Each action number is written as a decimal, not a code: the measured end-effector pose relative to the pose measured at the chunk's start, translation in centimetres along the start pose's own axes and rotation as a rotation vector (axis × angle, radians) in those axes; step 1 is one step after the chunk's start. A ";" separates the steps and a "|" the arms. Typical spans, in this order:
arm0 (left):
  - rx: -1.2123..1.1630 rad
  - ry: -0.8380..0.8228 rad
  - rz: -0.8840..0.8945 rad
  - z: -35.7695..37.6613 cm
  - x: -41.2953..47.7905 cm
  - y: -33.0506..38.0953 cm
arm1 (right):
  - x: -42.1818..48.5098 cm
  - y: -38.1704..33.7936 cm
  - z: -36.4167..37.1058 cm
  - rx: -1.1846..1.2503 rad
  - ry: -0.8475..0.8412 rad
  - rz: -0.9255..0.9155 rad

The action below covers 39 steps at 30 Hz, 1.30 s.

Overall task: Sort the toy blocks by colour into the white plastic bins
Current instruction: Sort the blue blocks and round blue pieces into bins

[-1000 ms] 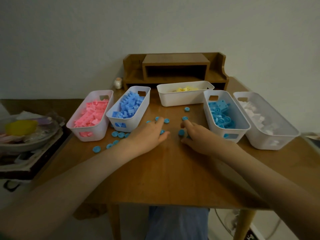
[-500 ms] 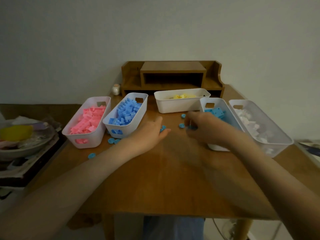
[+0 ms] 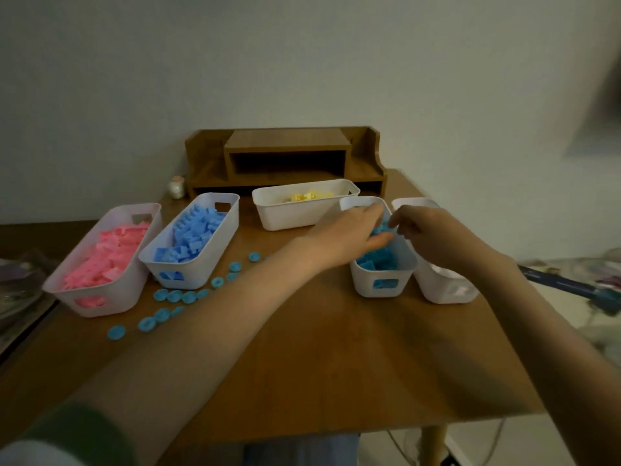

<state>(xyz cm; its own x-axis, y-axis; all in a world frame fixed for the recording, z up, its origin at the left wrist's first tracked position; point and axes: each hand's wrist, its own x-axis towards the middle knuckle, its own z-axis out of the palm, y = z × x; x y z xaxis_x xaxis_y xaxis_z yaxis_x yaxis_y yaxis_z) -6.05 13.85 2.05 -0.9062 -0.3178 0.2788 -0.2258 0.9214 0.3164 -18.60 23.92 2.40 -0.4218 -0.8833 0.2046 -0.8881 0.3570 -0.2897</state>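
On the wooden counter [image 3: 302,358], round light-blue toy blocks [image 3: 188,296] lie scattered beside the white plastic bin of darker blue blocks [image 3: 198,264]. Further right, both my hands hover over the white plastic bin of light-blue blocks [image 3: 383,277]: left hand [image 3: 349,237] loosely spread, right hand [image 3: 426,233] curled, its contents hidden.

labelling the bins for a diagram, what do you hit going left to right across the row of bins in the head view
pink block bin → blue block bin → yellow block bin → turquoise block bin, with both hands over it → white block bin
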 end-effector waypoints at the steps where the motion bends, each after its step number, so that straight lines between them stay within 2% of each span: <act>1: -0.012 0.006 0.009 0.3 0.7 0.7 | -0.2 0.3 -0.3 0.015 0.039 0.001; 6: -0.082 0.081 -0.071 1.8 3.1 1.3 | -0.8 1.4 -1.6 0.132 0.163 0.023; 13: 0.033 -0.249 -0.157 3.4 3.4 1.5 | -1.3 1.4 -1.5 0.144 0.079 -0.065; 21: -0.040 -0.107 -0.171 0.0 -2.1 -0.3 | -1.2 -2.3 1.0 0.149 0.051 -0.149; 27: 0.152 -0.106 -0.319 -1.1 -10.6 -3.7 | -2.6 -8.7 5.0 -0.010 -0.084 -0.332; 31: 0.318 -0.079 -0.392 -2.1 -16.3 -6.5 | -1.4 -11.5 6.4 -0.170 -0.053 -0.336; 34: 0.371 -0.037 -0.448 -2.7 -20.1 -8.6 | -0.6 -12.6 6.6 -0.153 -0.014 -0.264; 36: 0.400 -0.009 -0.503 -2.9 -22.0 -9.8 | 0.0 -13.1 6.8 -0.171 0.005 -0.287; 39: 0.413 -0.016 -0.598 -2.8 -23.3 -11.1 | 0.3 -14.5 7.9 -0.069 -0.104 -0.338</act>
<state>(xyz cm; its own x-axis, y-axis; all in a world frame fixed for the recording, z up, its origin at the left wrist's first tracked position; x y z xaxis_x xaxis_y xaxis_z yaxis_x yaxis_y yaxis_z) 18.52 10.37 -5.46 -0.5896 -0.7935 0.1508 -0.7982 0.6010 0.0414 -4.37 16.07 -0.74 -0.0849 -0.9799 0.1803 -0.9859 0.0564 -0.1576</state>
